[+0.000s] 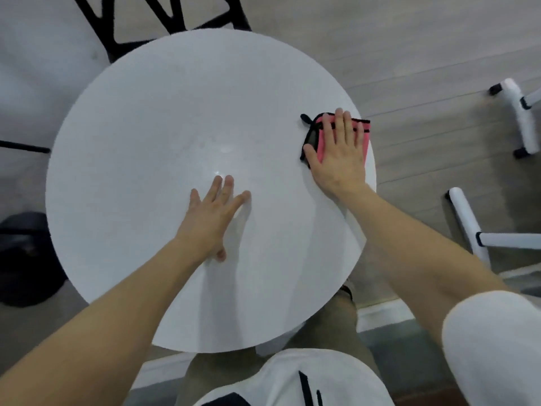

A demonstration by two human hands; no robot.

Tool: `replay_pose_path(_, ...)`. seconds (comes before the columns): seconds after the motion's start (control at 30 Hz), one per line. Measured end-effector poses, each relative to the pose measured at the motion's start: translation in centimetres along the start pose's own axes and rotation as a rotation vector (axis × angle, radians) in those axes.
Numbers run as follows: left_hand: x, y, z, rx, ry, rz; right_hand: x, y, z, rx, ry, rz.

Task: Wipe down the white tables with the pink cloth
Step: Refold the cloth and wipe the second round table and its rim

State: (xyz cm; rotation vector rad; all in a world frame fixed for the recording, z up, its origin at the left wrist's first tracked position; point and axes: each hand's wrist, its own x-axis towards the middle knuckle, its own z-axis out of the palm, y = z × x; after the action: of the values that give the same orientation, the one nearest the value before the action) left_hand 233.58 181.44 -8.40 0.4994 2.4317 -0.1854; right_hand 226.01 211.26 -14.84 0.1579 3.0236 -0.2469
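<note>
A round white table [140, 148] fills the middle of the head view. The pink cloth [320, 133], edged in black, lies folded at the table's right rim. My right hand [336, 153] presses flat on top of it, fingers spread, covering most of the cloth. My left hand [215, 212] rests palm down on the bare tabletop near the centre, fingers apart, holding nothing. A faint wet sheen shows just beyond its fingertips.
A black lattice-backed chair [164, 19] stands at the table's far side. White frame legs with black caps [521, 118] stand on the grey floor at right. A dark round object [26, 259] sits on the floor at left. My legs are below the near rim.
</note>
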Motion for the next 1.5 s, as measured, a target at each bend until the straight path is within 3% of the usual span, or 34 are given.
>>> replay_pose_path(0.07,-0.2,-0.2,0.0,-0.004,-0.023,-0.012,-2.0,-0.2,0.4,0.013,0.017,-0.091)
replay_pose_path(0.17,-1.1,-0.2,-0.5,-0.033,-0.04,-0.075,-7.1,1.2,1.5,0.031,-0.009,-0.402)
replay_pose_path(0.3,-3.9,3.2,0.4,-0.291,0.134,-0.414,-6.4,7.8,0.7,-0.008,-0.093,-0.802)
replay_pose_path(0.4,-6.3,8.9,2.0,-0.663,0.278,-0.802,-0.1,10.3,-1.2,-0.056,-0.097,-0.716)
replay_pose_path(0.53,-6.6,14.0,2.4,-0.847,0.058,-0.894,-1.5,5.0,-0.4,0.018,-0.028,-0.43)
replay_pose_path(0.57,-6.4,14.5,2.4,-0.832,0.012,-0.894,-4.1,3.2,0.4,0.035,-0.014,-0.467)
replay_pose_path(0.67,-5.4,14.7,2.2,-0.76,-0.037,-0.935,-11.6,0.0,2.3,0.068,-0.111,-0.852)
replay_pose_path(0.8,-5.1,14.5,2.5,-0.671,-0.06,-0.96,-8.7,2.6,2.3,0.086,-0.145,-1.095)
replay_pose_path(0.87,-5.0,14.4,2.7,-0.641,-0.055,-0.945,-3.4,5.4,1.0,0.053,-0.11,-1.058)
replay_pose_path(0.97,-5.0,14.4,2.9,-0.598,-0.038,-0.955,4.6,7.8,-1.2,-0.019,-0.043,-0.78)
replay_pose_path(1.07,-4.7,14.4,2.9,-0.57,-0.049,-0.95,3.2,3.8,-0.7,0.039,-0.018,-0.504)
replay_pose_path(1.1,-4.7,14.5,2.9,-0.568,-0.051,-0.953,0.7,1.9,0.0,0.042,-0.01,-0.514)
replay_pose_path(1.23,-4.8,14.5,2.7,-0.556,-0.045,-0.956,-8.4,-4.3,2.6,0.067,-0.104,-0.897)
replay_pose_path(1.33,-4.8,14.6,2.5,-0.545,-0.058,-0.963,-6.5,-2.8,2.4,0.094,-0.112,-1.018)
replay_pose_path(1.4,-4.8,14.5,2.4,-0.538,-0.071,-0.949,-1.9,0.9,1.4,0.053,-0.064,-0.986)
replay_pose_path(1.5,-4.9,14.6,2.4,-0.523,-0.076,-0.952,4.6,5.6,-1.1,-0.005,-0.025,-0.664)
